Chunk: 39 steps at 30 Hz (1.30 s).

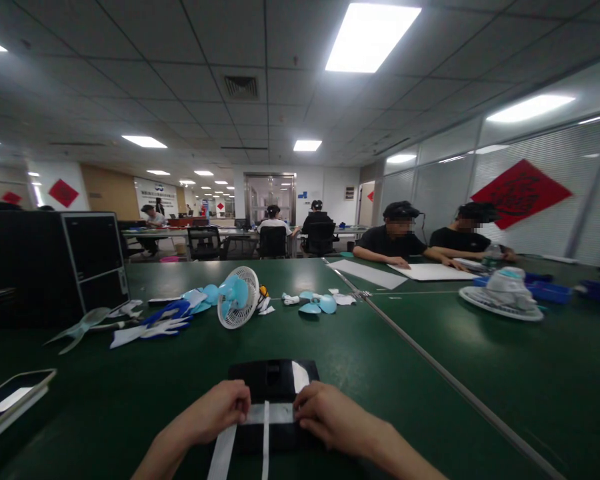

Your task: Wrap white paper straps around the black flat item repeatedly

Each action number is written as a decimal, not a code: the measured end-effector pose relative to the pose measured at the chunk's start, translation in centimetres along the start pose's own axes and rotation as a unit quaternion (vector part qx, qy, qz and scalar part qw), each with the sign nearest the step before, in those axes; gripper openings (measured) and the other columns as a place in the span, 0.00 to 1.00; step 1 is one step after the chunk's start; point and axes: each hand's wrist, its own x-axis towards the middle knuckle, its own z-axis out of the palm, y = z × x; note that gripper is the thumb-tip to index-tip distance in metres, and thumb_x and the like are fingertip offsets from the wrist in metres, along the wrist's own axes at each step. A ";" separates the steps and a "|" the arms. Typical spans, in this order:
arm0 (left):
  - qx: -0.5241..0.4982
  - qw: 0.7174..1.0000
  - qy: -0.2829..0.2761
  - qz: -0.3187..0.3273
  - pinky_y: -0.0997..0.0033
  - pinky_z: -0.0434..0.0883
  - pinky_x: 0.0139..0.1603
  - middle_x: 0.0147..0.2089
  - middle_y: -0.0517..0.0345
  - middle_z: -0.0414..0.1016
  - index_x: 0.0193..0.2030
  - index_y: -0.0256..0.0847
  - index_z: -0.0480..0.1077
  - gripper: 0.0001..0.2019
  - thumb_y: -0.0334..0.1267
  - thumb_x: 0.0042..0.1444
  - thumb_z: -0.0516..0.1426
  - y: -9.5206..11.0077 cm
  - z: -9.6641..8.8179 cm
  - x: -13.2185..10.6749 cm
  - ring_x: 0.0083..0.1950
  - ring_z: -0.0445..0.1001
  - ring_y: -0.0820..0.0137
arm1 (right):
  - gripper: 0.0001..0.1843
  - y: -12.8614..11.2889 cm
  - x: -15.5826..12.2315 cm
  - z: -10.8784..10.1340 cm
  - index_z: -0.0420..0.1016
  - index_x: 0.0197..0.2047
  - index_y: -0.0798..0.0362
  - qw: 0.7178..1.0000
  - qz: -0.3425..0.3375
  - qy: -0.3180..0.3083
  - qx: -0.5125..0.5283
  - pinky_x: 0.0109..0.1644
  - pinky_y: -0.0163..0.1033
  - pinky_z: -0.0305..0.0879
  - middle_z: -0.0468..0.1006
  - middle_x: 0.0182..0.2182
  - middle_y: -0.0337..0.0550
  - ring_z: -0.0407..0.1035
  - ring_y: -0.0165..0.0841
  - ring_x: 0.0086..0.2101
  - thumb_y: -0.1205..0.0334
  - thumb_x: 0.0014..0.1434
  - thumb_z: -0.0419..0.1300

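Observation:
My left hand [215, 410] and my right hand [330, 417] rest at the near edge of a green table [405, 373]. Both are closed, each pinching one end of a white strap [270, 415] that lies across a flat black object [275, 380]. Further white strap pieces [223, 453] hang down from it toward me. Beyond the hands stands a small white fan with blue blades [237, 297], apart from both hands.
A phone [10, 400] lies at the left edge. White and blue fan parts and gloves [155, 320] are scattered mid-table, with blue blades [317, 303] further right. A black computer case [50, 267] stands left. Two people [400, 240] work at the far right near a white fan grille [503, 300].

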 end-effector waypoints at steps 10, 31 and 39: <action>-0.026 0.998 -0.028 -0.052 0.70 0.67 0.41 0.45 0.58 0.72 0.39 0.42 0.73 0.10 0.34 0.50 0.54 -1.3 -0.9 -0.5 0.43 0.71 0.67 | 0.11 2.4 -0.3 -1.4 0.81 0.38 0.50 0.998 0.042 -0.026 0.023 0.45 0.31 0.64 0.78 0.41 0.39 0.72 0.30 0.39 0.70 0.55 0.59; 0.150 0.950 0.197 -0.193 0.66 0.67 0.45 0.47 0.49 0.71 0.45 0.39 0.70 0.14 0.41 0.56 0.50 -9.1 -2.4 0.9 0.48 0.71 0.62 | 0.11 3.0 1.2 -0.3 0.77 0.42 0.52 0.987 0.120 0.104 -0.005 0.41 0.35 0.64 0.75 0.38 0.42 0.69 0.32 0.37 0.65 0.57 0.57; 0.193 0.925 0.198 -0.262 0.58 0.68 0.50 0.55 0.42 0.67 0.55 0.35 0.67 0.23 0.46 0.58 0.49 -12.1 -2.3 0.9 0.55 0.67 0.55 | 0.18 2.1 6.9 0.6 0.72 0.51 0.52 0.989 0.074 0.064 -0.109 0.52 0.39 0.62 0.74 0.47 0.46 0.66 0.37 0.48 0.63 0.56 0.59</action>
